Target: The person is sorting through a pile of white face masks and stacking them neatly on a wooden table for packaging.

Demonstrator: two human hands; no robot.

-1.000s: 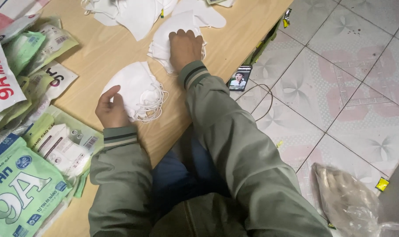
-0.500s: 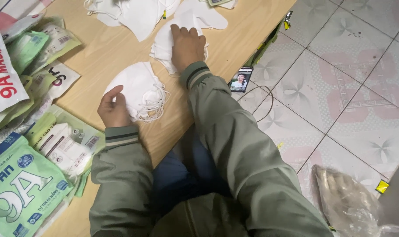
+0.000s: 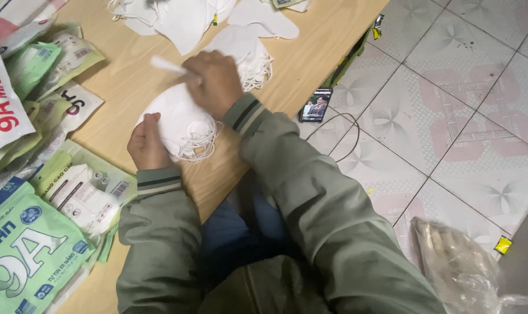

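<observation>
- Head view: the stack of white face masks [image 3: 179,125] lies on the wooden surface [image 3: 310,52], directly ahead of the seated person.
- Left hand [image 3: 147,142] rests against the stack at its 8 o'clock edge, fingers curled closed on the rim of the pile, bracing it.
- Right hand [image 3: 214,81] sits over the stack at its 1 o'clock edge, fingers pinched closed on a single white mask [image 3: 168,65]; that mask projects from the fingers toward 10 o'clock, its long axis running 10 to 4 o'clock.
- Stack lies immediately below and toward 7 o'clock from the right fingers; both hands touch or nearly touch it, the left being the closer.
- Second heap of loose masks [image 3: 246,49] lies at 1 o'clock from the stack, just beyond the right hand.
- Green-and-white packets [image 3: 31,256] lie at 8 o'clock, near the left sleeve; a phone [image 3: 315,106] lies on the tiled floor [image 3: 450,116] at 3 o'clock.
- Change from the earlier frame: the right hand was flat on the far heap at 1 o'clock; it has since come back over the stack with one mask. The left hand has stayed at the stack edge.
</observation>
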